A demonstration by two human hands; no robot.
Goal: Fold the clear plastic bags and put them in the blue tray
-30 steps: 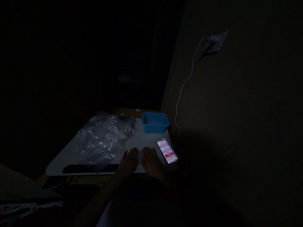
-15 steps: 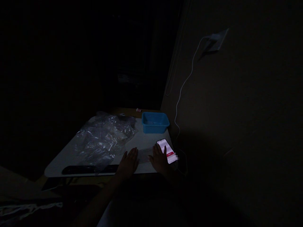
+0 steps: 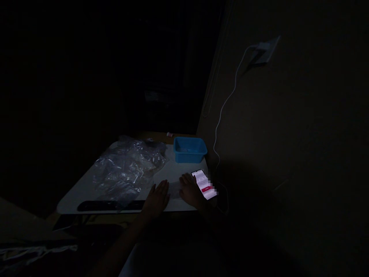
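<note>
A small clear plastic sheet or bag (image 3: 174, 190) lies flat near the front edge of the white table (image 3: 76, 192). My left hand (image 3: 157, 197) rests palm down on its left side, fingers stretched out. On its right side is my right hand (image 3: 190, 191), also palm down with the fingers extended, though darkness blurs their detail. Just right of that hand lies a phone (image 3: 203, 181) with a lit screen. To the left spreads a crumpled heap of clear plastic bags (image 3: 131, 165).
A blue plastic basin (image 3: 190, 157) stands at the table's back right. Behind it is a small pinkish object (image 3: 169, 134). A white cable (image 3: 220, 111) hangs from the wall socket (image 3: 266, 50) on the right. A dark slot (image 3: 109, 206) runs along the table's front. The room is very dark.
My right hand has slid a little to the left, away from the phone, uncovering more of the screen. My left hand stays in place on the plastic.
</note>
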